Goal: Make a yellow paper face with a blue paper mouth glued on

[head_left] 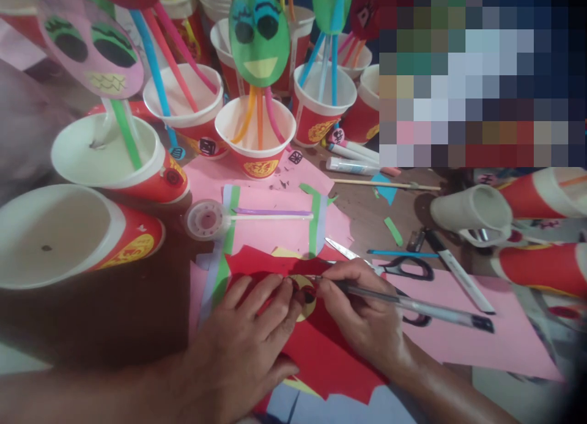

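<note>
Small round pale-yellow paper disc with a dark patch on it (306,312): lies flat on a jagged-edged red paper sheet (339,344), squarely in front of the person, in the gap between the two hands. Part of it is hidden by fingers. Being round, it offers no long axis; the pen supplies the slant.

Right hand (371,301): closed in a writing pinch, low on a slim clear-barrelled pen with black ends (435,309). From there the disc lies to the left. The pen runs from its tip, at the disc's upper edge, out to the right and a little toward the person. Whether the tip touches paper, I cannot tell.

Left hand (261,314): palm down, fingers extended and lightly spread, gripping nothing. Its fingertips rest over the disc's left side, so this hand is the nearer; from it the disc lies just to the right.

Under and beyond the right hand: black-handled metal scissors (343,248), partly hidden. To the right, a white marker with a black cap (465,280) on a pink paper sheet (499,344). Beyond the red sheet, a thin purple straw (273,212). Farther back, a red-and-white paper cup (254,161) with a green oval paper face (260,44) above it on straws.
</note>
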The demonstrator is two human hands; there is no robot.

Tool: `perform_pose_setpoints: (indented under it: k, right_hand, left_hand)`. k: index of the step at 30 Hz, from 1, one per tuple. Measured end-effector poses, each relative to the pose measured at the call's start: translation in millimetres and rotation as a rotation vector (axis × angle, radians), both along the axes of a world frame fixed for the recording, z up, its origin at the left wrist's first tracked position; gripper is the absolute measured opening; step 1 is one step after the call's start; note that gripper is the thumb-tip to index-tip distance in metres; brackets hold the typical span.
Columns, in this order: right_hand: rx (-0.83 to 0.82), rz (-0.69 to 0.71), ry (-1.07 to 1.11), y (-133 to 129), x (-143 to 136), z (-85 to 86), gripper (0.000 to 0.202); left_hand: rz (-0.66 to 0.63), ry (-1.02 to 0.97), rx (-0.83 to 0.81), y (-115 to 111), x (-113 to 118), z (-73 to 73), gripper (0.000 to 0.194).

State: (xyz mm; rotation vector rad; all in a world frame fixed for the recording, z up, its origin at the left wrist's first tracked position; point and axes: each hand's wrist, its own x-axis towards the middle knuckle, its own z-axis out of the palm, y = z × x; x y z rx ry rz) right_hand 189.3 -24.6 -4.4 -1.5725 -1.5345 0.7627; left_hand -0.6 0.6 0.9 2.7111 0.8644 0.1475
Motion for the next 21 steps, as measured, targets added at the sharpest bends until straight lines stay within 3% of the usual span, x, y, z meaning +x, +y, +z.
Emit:
perform_pose_setpoints:
  k: [10,13,21]
  right_hand:
    - [-0.074,-0.050,0.106,-2.7,2.9,-0.6,0.004]
    - [-0.061,-0.025,0.045,-3.0,0.8,0.3,0.007]
    - [-0.018,0.029,-0.101,-1.0,-6.7,6.6,0.008]
  left_hand:
    - [-0.014,-0.062,0.022,1.4,-1.5,-0.5,0.054]
    - [-0.049,-0.050,0.033,2.7,-2.5,-0.7,0.050]
    - [0.007,-0.039,0.008,-1.2,1.2,-0.1,0.052]
